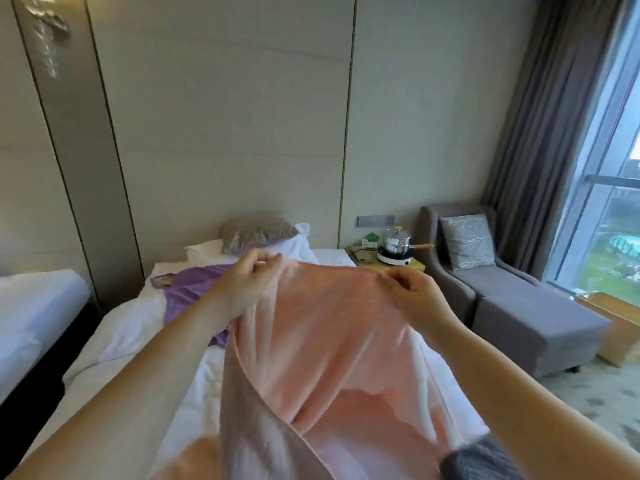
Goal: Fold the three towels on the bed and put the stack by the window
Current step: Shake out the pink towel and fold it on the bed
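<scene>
head view, pink towel [329, 341]: was held up over the bed [128, 337], its top edge stretched from corner to corner, the rest hanging in folds toward the camera
left hand [247, 284]: pinched the towel's upper left corner, fingers curled on the cloth
right hand [415, 296]: pinched the upper right corner, fingers curled round the edge
purple towel [188, 292]: lay rumpled on the white bedding, behind the left forearm
grey cloth [485, 459]: showed at the lower right edge, too blurred to identify
window [609, 220]: stood at the far right, past a grey armchair [464, 282] and a curtain [540, 133]
bedside surface [416, 266]: carried a lidded pot [397, 244]
</scene>
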The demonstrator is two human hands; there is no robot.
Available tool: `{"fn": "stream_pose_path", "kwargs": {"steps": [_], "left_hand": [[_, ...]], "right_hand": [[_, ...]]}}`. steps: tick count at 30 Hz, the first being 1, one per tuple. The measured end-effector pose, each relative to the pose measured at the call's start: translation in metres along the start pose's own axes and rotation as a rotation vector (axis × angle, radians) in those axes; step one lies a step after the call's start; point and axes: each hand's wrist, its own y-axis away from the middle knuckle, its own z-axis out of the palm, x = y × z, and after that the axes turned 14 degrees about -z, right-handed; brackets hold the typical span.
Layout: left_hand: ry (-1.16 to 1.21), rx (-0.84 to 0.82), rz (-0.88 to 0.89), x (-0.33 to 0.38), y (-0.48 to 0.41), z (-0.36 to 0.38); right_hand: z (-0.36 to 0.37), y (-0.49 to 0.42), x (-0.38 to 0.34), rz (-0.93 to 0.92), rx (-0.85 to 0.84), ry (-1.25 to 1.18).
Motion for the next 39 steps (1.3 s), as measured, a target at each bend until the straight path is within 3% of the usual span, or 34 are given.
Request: {"fn": "stream_pose_path", "kwargs": {"steps": [3, 5, 7, 13, 17, 20, 23, 27, 32, 39], "left_hand": [[-0.214, -0.292, -0.060, 0.014, 0.019, 0.032], [-0.109, -0.469, 0.038, 0.034, 0.035, 0.057], [-0.056, -0.535, 0.180, 0.053, 0.044, 0.074], [-0.289, -0.304, 0.400, 0.099, 0.053, 0.099], [-0.386, 0.011, 0.411, 0.129, 0.048, 0.106], [-0.261, 0.165, 0.350, 0.143, 0.047, 0.100], [-0.102, 0.209, 0.263, 0.151, 0.047, 0.098], [0.049, 0.284, 0.166, 0.161, 0.049, 0.095], [0.211, 0.314, 0.140, 0.170, 0.055, 0.091], [0.361, 0.486, 0.116, 0.170, 0.056, 0.064]], "right_hand": [[-0.010, -0.010, -0.042, -0.093, -0.053, -0.042], [-0.018, -0.011, -0.061, -0.147, -0.148, -0.053], [-0.030, -0.010, -0.071, -0.177, -0.254, -0.020], [-0.079, 0.000, -0.050, -0.126, -0.309, -0.164], [-0.092, 0.015, -0.023, -0.048, -0.352, -0.165], [-0.091, 0.018, -0.021, -0.096, -0.196, -0.202], [-0.083, 0.017, -0.038, -0.304, -0.063, -0.217], [-0.061, 0.021, -0.054, -0.450, -0.157, -0.087], [-0.041, 0.022, -0.046, -0.332, -0.293, -0.025], [-0.039, 0.041, -0.036, -0.274, -0.544, 0.044]]}}
